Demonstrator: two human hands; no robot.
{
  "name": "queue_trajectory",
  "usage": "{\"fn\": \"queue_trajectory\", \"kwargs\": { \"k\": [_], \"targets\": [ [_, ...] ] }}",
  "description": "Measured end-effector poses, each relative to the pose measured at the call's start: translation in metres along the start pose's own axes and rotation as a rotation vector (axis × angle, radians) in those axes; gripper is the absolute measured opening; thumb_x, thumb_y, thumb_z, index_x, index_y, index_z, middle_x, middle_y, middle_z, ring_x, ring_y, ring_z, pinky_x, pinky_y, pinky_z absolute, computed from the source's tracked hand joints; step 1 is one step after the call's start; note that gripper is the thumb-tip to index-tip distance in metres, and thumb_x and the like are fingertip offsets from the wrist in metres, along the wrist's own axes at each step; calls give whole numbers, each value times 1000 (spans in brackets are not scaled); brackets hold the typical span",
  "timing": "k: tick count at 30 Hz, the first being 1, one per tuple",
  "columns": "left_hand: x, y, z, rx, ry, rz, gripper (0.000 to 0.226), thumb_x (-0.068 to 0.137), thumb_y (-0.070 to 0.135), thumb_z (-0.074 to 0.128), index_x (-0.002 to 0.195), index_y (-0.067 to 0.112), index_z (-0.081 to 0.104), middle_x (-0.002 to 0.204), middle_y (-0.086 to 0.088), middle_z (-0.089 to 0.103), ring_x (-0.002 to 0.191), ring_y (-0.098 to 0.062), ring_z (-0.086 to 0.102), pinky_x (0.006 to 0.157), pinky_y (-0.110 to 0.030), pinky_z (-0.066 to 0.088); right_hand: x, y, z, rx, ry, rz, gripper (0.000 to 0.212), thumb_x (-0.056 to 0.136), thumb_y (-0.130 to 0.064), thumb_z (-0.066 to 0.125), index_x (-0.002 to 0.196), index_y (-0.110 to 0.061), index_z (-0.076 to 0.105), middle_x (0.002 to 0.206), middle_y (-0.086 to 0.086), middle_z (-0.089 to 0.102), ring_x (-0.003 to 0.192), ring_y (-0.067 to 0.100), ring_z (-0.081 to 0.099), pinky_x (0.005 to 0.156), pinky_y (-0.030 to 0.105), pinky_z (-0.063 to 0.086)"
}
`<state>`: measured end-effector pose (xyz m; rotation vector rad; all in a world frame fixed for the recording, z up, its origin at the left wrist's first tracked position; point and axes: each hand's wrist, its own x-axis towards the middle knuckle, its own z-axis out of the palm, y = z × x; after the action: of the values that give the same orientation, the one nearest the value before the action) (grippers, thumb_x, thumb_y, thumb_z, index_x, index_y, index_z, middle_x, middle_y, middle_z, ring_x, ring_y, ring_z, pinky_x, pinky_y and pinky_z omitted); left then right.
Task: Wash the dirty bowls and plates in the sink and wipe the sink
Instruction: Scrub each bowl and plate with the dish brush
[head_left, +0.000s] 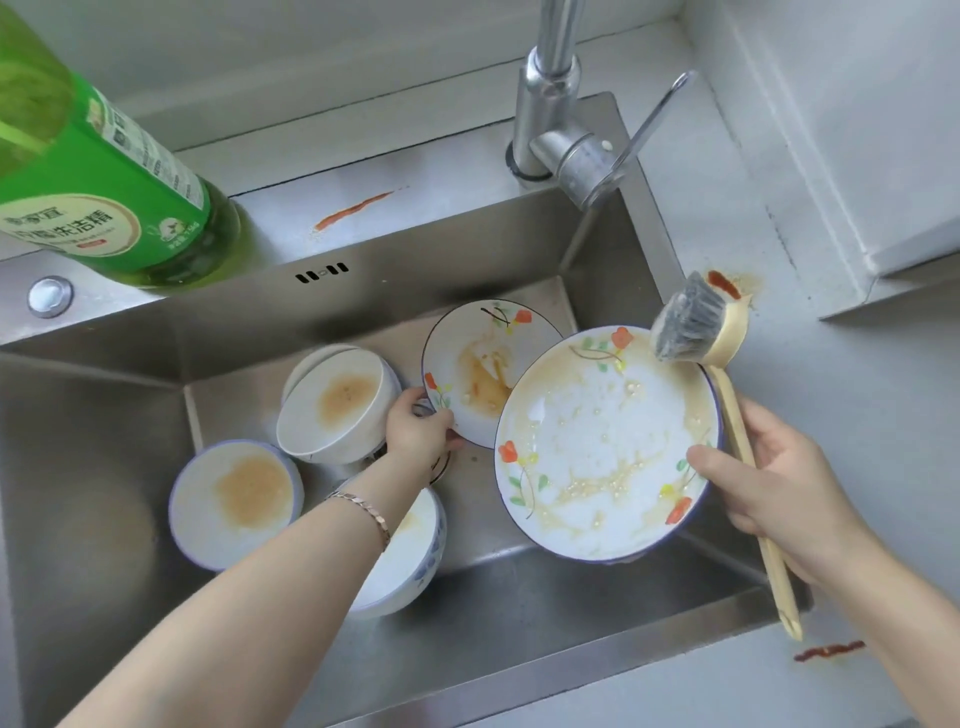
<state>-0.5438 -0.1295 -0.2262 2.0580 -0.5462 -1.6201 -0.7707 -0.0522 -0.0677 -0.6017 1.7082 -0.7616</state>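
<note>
The sink (363, 291) shows bare steel along its front and left walls. The right hand (779, 488) grips the big plate (587, 447), tilted at the sink's right, together with the brush (691, 327) handle. The outstretched left hand (415, 431) grips the smaller plate (483, 364) by its edge, beside three bowls (332, 410).

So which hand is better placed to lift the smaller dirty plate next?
Left. The left hand grips the small plate at its rim, down in the sink. The right hand is occupied, holding both the large plate and the brush.
</note>
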Motion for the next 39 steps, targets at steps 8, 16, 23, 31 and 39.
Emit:
{"fn": "queue_trajectory", "kwargs": {
  "k": [8,16,23,31,39],
  "targets": [
    [-41,2,-25,-71,18,38,25,91,-2,50,109,15,51,116,-15,62,92,-37,66,64,-38,59,-35,0,-30,-21,25,4,44,84,13,51,106,-24,59,65,-5,68,38,1,52,34,5,31],
    [-125,21,-95,-319,-45,233,33,91,-3,50,111,22,54,101,-2,70,83,-21,71,60,-30,58,-53,1,-29,-70,13,10,45,86,13,49,109,-24,61,51,3,46,28,2,25,33,7,21],
    [-150,10,-139,-410,9,267,37,89,-8,46,106,23,56,109,-7,68,94,-28,67,62,-33,59,6,32,43,-130,3,23,29,88,2,47,91,-24,59,57,1,32,31,3,25,32,14,19],
    [-139,4,-164,-455,34,254,45,90,-5,44,131,13,41,112,-10,65,83,-26,68,63,-35,60,88,68,97,-104,123,53,45,90,-1,43,131,-19,48,71,0,46,49,13,30,31,16,25],
    [-125,3,-153,-506,-1,222,46,91,-4,41,134,15,39,104,-5,68,77,-20,71,66,-38,60,131,94,105,-218,156,95,45,93,-2,42,135,-19,44,115,7,58,67,20,49,42,23,35]
  ]
}}
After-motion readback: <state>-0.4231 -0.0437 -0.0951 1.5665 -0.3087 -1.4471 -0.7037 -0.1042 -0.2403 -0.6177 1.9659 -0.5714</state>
